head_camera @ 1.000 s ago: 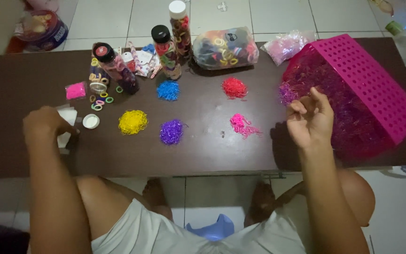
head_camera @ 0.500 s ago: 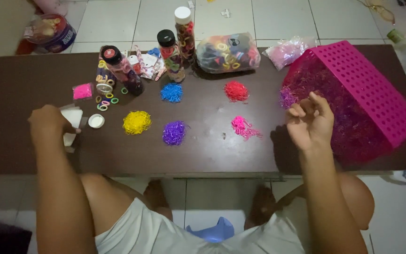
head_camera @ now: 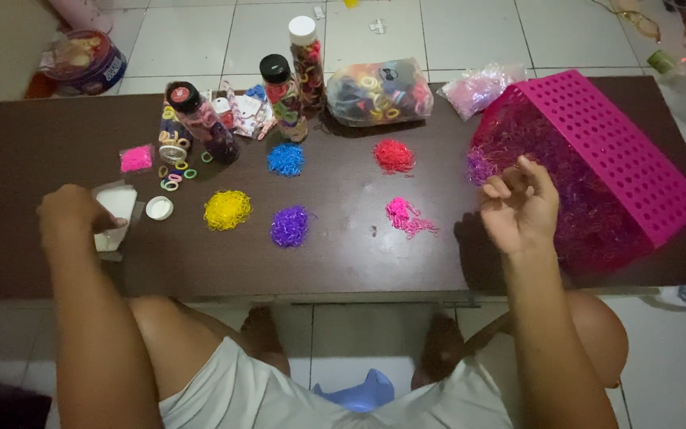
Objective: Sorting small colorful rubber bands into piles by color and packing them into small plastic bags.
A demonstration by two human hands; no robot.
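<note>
Pink plastic, full of holes, makes up the basket (head_camera: 613, 143) that lies tipped on its side at the right end of the dark brown table (head_camera: 359, 254), its open mouth facing left and spilling a tangled heap of pink bands (head_camera: 573, 206). Right hand (head_camera: 522, 208) hovers at the near left edge of that heap, fingers curled and pinched together; whether a band sits between the fingertips cannot be told. A small purple tuft (head_camera: 478, 167) lies just left of the heap, far of the hand. Left of the hand on the bare table rests a pink pile (head_camera: 402, 214), and farther left a purple pile (head_camera: 289, 226) and a yellow pile (head_camera: 227, 210); on the far side of these lie a red pile (head_camera: 394, 156) and a blue pile (head_camera: 286, 159). Left hand (head_camera: 73, 214) sits at the near left of the table, fingers closed around a white packet (head_camera: 114, 213). A white cap (head_camera: 159, 208) lies just right of the packet, and loose coloured rings (head_camera: 176, 176) are scattered beyond it, near a small pink bag (head_camera: 135, 158). Along the far edge stand three jars (head_camera: 287, 95) of mixed bands, one leaning, with a clear bag (head_camera: 379, 94) of larger ties to their right and a pale pink bag (head_camera: 478, 87) beside the basket. Beyond the table, on the tiled floor at far left, sits a round tin (head_camera: 81, 59).
</note>
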